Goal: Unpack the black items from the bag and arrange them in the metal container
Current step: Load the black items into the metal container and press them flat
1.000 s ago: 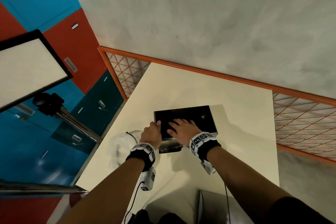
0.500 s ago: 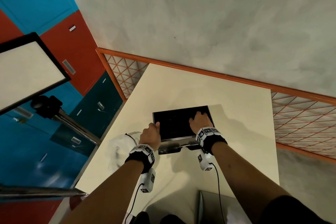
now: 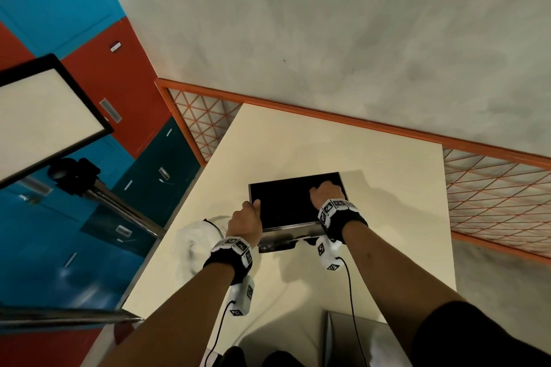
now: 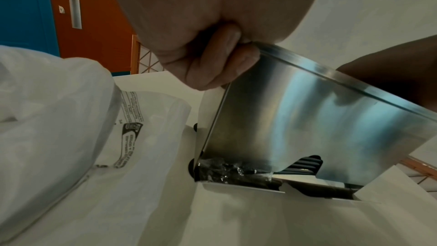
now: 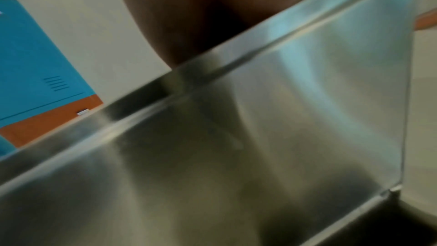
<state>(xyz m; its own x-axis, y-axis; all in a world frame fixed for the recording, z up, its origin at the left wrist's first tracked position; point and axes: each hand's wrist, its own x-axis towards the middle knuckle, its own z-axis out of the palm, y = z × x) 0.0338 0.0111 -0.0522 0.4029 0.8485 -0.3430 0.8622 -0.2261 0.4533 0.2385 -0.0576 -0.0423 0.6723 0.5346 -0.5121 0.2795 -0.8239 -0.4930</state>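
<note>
The metal container point(image 3: 292, 231) stands on the cream table, filled to its rim with black items point(image 3: 286, 202). My left hand point(image 3: 246, 217) grips its near left corner, thumb over the rim; in the left wrist view the fingers point(image 4: 212, 63) curl against the shiny wall point(image 4: 319, 119). My right hand point(image 3: 325, 195) lies over the right side with fingers curled down inside; in the right wrist view the palm point(image 5: 212, 16) sits above the rim point(image 5: 260, 137) and the fingertips are hidden. The white plastic bag point(image 3: 198, 238) point(image 4: 59, 119) lies crumpled left of the container. Plastic-wrapped black pieces point(image 4: 227, 171) show at the wall's foot.
The table point(image 3: 328, 143) stands against an orange mesh fence point(image 3: 492, 188) at the back and right. A light panel point(image 3: 44, 110) on a metal stand rises to the left, beside blue and red lockers. A flat metal piece point(image 3: 357, 337) lies near the front edge.
My right hand has slid from the middle of the black items to the container's right side and curled its fingers there. The left hand has kept its grip on the left corner.
</note>
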